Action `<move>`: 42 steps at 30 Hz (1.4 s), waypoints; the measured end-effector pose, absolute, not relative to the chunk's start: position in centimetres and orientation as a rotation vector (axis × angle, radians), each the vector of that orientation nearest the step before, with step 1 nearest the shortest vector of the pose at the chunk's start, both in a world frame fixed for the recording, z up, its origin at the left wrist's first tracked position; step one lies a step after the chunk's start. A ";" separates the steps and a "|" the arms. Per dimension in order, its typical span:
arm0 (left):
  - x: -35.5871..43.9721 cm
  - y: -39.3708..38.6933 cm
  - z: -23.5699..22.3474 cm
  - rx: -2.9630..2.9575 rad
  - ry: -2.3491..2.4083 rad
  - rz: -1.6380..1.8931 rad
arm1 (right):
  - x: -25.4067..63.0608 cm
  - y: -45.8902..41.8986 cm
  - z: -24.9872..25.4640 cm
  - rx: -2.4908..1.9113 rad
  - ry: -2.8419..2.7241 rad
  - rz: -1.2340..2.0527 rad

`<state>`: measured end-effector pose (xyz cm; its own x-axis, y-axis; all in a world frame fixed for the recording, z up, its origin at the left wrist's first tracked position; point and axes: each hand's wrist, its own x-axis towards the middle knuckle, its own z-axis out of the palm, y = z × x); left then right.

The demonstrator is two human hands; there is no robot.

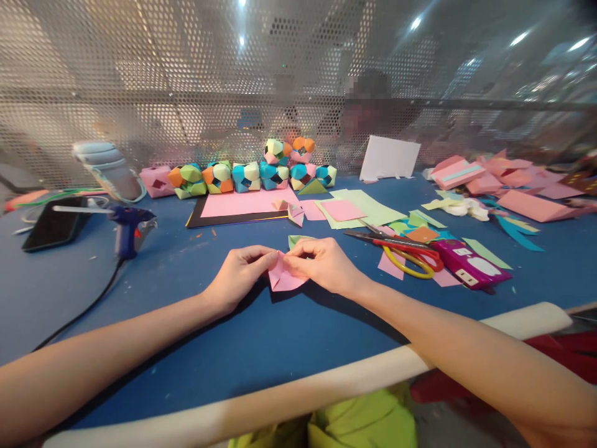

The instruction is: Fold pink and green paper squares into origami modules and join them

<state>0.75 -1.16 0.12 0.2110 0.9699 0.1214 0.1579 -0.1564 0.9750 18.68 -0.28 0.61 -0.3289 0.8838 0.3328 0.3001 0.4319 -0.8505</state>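
A pink folded paper piece [285,280] is held between both hands over the blue table. My left hand [240,274] pinches its left upper edge with thumb and fingers. From the other side, my right hand [326,264] grips its upper right part, fingers curled. Just behind my right fingers a green folded paper [297,241] shows in part; whether it touches the pink piece I cannot tell. Beyond the hands, a small pink folded unit [295,214] rests by a stack of pink and black sheets [247,204].
Folded paper balls [246,177] line the perforated metal screen [196,62]. A glue gun [130,230], phone [56,223] and bottle [109,168] stand left. Right lie scissors [410,264], a purple case [471,264], paper scraps and pink folded pieces [536,205]. A padded edge [280,398] runs along the front.
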 end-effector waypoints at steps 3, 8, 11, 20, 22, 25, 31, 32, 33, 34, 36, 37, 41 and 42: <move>0.8 -1.3 0.6 1.544 1.153 1.073 | 18.6 -0.4 0.6 -0.964 -1.925 0.780; 0.8 -1.4 0.8 1.562 1.148 1.083 | 18.5 -0.3 0.4 -1.016 -1.865 0.870; 0.8 -1.4 0.6 1.585 1.137 1.088 | 18.3 -0.2 0.3 -1.036 -1.826 0.912; 0.7 -1.2 0.2 1.621 1.132 1.097 | 18.3 -0.4 0.3 -0.952 -1.922 0.658; 0.6 -1.1 0.1 1.614 1.144 1.106 | 18.4 -0.5 0.1 -0.893 -1.979 0.522; 0.6 -1.0 0.0 1.594 1.156 1.111 | 18.6 -0.6 -0.1 -0.816 -2.050 0.388; 0.5 -0.9 0.2 1.578 1.095 1.085 | 18.7 -0.6 0.2 -0.886 -2.021 0.566; 0.5 -0.8 0.2 1.574 1.087 1.087 | 18.7 -0.6 0.3 -0.905 -2.010 0.623; 0.5 -0.8 0.2 1.567 1.083 1.089 | 18.7 -0.5 0.4 -0.920 -2.001 0.675; 0.5 -0.8 0.2 1.557 1.081 1.084 | 18.8 -0.4 0.5 -0.934 -1.995 0.720; 0.5 -0.7 0.1 1.523 1.079 1.056 | 18.9 -0.3 0.6 -0.958 -1.991 0.783; 0.6 -0.6 0.1 1.503 1.079 1.041 | 18.9 -0.2 0.6 -0.964 -1.994 0.796; 0.5 -0.5 0.0 1.502 1.081 1.019 | 18.9 -0.3 0.6 -0.952 -2.016 0.765; 0.5 -0.5 0.0 1.519 1.081 1.024 | 18.9 -0.3 0.6 -0.955 -2.003 0.775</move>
